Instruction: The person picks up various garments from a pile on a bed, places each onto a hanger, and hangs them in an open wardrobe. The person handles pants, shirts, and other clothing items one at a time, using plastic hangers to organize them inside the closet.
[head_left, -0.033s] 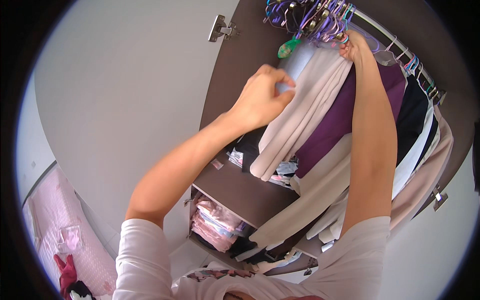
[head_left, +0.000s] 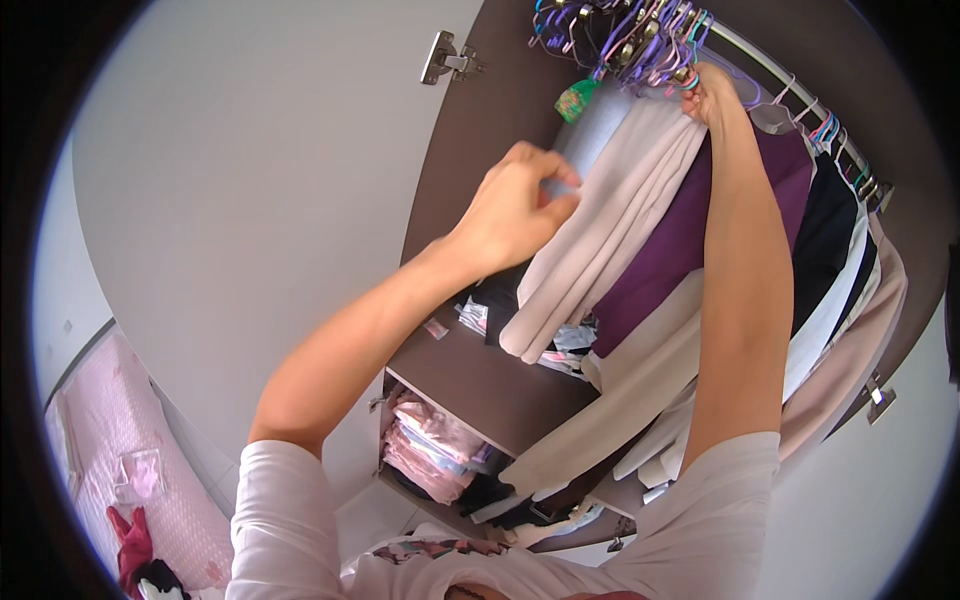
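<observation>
My left hand (head_left: 525,205) is raised in front of the hanging clothes, thumb and fingers apart and nothing in them, slightly blurred. Just beyond it hangs a long beige garment (head_left: 610,220) in soft folds. High at the rail, my right hand (head_left: 707,98) has its fingers closed round a clothes hanger at that garment's top corner; part of the grip is hidden. A purple garment (head_left: 660,240) hangs behind my right forearm. To the left of my right hand crowd several purple and pink hangers (head_left: 645,45), and a small green bag (head_left: 575,100) dangles below them.
A metal rail (head_left: 775,70) carries more clothes at the right, among them a pink one (head_left: 850,300). The white wardrobe door (head_left: 260,180) stands open at the left. Folded clothes (head_left: 430,445) fill a compartment under the brown shelf (head_left: 470,385). A pink bed cover (head_left: 140,420) lies lower left.
My left hand has shifted slightly down and left, away from the beige garment. My right hand stays at the hanger.
</observation>
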